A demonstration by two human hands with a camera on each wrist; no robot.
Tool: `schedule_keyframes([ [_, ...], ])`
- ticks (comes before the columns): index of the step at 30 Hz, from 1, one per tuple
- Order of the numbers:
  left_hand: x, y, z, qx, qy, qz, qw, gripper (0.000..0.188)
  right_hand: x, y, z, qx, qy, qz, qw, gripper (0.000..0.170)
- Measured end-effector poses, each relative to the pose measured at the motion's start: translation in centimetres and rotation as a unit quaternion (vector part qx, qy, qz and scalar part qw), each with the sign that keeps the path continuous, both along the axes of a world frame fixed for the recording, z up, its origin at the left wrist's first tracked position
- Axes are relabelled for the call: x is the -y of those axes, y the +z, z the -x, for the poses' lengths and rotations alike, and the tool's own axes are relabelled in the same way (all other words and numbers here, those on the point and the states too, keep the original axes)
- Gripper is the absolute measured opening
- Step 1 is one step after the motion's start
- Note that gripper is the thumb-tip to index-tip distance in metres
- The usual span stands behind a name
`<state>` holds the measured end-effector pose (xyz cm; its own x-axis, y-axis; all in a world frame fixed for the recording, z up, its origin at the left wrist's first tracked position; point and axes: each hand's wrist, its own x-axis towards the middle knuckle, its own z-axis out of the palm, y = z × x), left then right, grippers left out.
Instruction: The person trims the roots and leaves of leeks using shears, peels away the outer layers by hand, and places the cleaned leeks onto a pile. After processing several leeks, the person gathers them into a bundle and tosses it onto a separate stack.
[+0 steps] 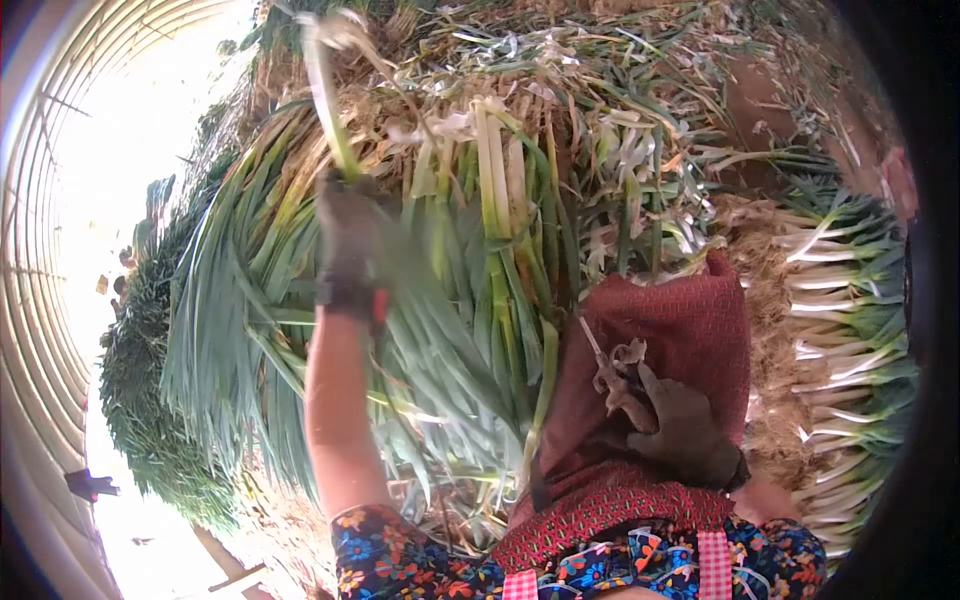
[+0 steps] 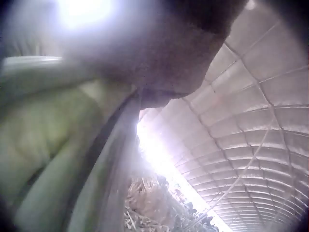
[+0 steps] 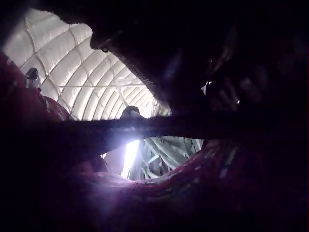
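Note:
My gloved left hand [image 1: 347, 230] grips a leek [image 1: 326, 95] below its pale stem. The white end points up and away, and blurred leaves trail down from the fist. In the left wrist view, broad green leaves [image 2: 43, 140] fill the lower left beside the dark glove. Below the hand lies a big heap of untrimmed leeks [image 1: 230, 290]. My gloved right hand [image 1: 690, 430] rests on the dark red apron over my lap and holds scissors [image 1: 612, 375], blades pointing up and left. The right wrist view is mostly dark, with the hand's grip hidden.
Cleaned leeks [image 1: 845, 340] with white stems lie stacked in a row at the right. Stripped leaves and peelings [image 1: 630, 60] cover the ground ahead. A ribbed plastic tunnel wall [image 1: 40, 250] curves along the left. The apron [image 1: 665, 320] spreads across my lap.

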<state>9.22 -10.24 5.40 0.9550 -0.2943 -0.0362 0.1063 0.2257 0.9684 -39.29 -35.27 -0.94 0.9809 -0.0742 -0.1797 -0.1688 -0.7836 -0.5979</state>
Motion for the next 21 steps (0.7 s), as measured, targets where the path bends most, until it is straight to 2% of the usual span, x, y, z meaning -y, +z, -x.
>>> schedule_keyframes([
  [1,-0.1,2.8,0.5,-0.011,0.002,0.005,1.000,0.026,-0.1,0.0,-0.3,0.000,0.001,0.005,1.000,0.102],
  [2,-0.1,4.3,0.8,0.032,-0.010,-0.081,0.996,0.026,-0.1,-0.1,-0.4,-0.001,0.003,0.010,1.000,0.102],
  [4,-0.9,5.5,1.7,0.114,-0.030,-0.248,0.962,0.025,-0.4,-0.8,-0.6,-0.008,0.013,0.039,0.999,0.100],
  [5,-1.0,4.9,3.0,0.117,-0.072,-0.247,0.959,0.022,-0.5,-1.0,-0.8,-0.010,0.019,0.054,0.998,0.100],
  [6,-1.0,3.5,4.9,0.119,-0.113,-0.245,0.956,0.020,-0.5,-0.7,-0.9,-0.027,0.023,0.049,0.998,0.098],
  [8,-2.8,-3.4,4.5,0.253,-0.182,-0.346,0.885,0.018,-0.2,0.5,-1.1,-0.064,0.029,0.045,0.997,0.095],
  [10,-3.0,-9.3,5.8,0.238,-0.168,-0.380,0.878,0.018,0.4,1.3,-1.4,-0.020,0.061,0.106,0.992,0.088],
  [11,-1.5,-10.6,8.9,0.091,-0.129,-0.309,0.938,0.018,0.7,1.8,-1.6,0.002,0.077,0.137,0.988,0.085],
  [14,-1.9,-15.0,11.2,0.083,-0.129,-0.330,0.931,0.020,1.1,4.6,-5.4,0.165,0.088,0.137,0.973,0.058],
  [17,-2.8,-18.9,12.1,0.034,-0.119,-0.276,0.953,0.023,0.6,3.0,-11.4,0.108,0.161,0.068,0.979,0.064],
  [19,-3.4,-20.5,12.7,-0.001,-0.141,-0.234,0.962,0.025,-0.8,2.3,-17.0,0.062,0.157,0.072,0.983,0.060],
  [21,-3.3,-20.5,14.1,-0.009,-0.114,-0.218,0.969,0.024,-1.8,-3.4,-23.3,0.174,0.151,0.115,0.966,0.059],
])
